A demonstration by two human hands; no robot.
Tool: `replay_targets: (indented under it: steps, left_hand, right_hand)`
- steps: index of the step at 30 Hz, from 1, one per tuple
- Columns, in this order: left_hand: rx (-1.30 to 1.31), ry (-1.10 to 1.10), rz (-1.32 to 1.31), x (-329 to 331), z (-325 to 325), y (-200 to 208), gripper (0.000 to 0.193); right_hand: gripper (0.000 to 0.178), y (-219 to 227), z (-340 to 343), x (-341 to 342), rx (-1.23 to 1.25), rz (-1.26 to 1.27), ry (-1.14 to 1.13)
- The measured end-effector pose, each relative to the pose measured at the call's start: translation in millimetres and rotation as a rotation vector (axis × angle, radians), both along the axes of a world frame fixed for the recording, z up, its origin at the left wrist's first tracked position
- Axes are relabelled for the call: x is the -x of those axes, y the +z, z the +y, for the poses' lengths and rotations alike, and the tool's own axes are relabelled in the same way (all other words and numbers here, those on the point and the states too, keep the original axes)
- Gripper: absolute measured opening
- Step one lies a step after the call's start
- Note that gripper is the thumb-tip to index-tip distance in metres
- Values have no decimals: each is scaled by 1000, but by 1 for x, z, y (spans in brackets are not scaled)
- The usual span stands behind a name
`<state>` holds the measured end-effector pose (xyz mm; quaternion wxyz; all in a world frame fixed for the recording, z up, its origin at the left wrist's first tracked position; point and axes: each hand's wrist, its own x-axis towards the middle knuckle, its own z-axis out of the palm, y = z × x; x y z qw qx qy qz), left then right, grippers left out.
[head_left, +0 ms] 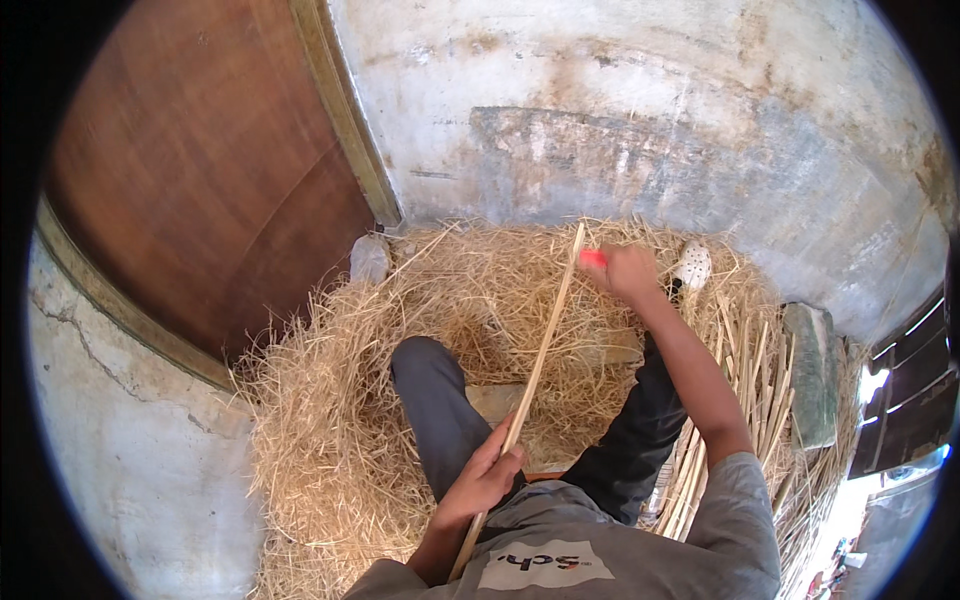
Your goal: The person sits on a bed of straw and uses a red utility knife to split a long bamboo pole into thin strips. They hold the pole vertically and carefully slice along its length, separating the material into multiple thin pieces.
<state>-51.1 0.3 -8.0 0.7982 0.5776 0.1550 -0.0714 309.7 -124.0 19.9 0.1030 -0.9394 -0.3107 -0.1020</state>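
Observation:
A long, pale bamboo strip (546, 345) slants up and away from my lap. Its lower part is wrapped by the fingers of my left hand (483, 480), close to my body. Beyond my knees, my right hand (628, 272) is closed round a small red handle (593, 258) beside the strip's far end. The working part of that red-handled tool is too small to make out. Under the strip, a thick heap of curly, straw-coloured shavings (330, 420) surrounds my legs.
To my right lie several more pale strips (740, 385), with a greenish slab (812, 375) beside them. A stained wall (620, 150) rises behind the heap. At the left stands a brown wooden panel (220, 150) in a frame. My white shoe (693, 264) shows past my right hand.

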Motion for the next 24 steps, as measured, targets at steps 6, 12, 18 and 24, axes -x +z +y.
replay_targets:
  steps: [6, 12, 18, 24]
  left_hand:
    - [152, -163, -26, 22, -14, 17, 58]
    - [632, 20, -145, -22, 24, -1, 50]
    - [649, -45, -136, -32, 16, 11, 49]
    - [628, -1, -135, -30, 5, 16, 47]
  right_hand:
    - [82, 5, -61, -91, -284, 127, -436]
    - [60, -33, -41, 45, -444, 198, -13]
    - [57, -25, -13, 117, -398, 64, 348]
    - [59, -10, -10, 93, -275, -56, 243]
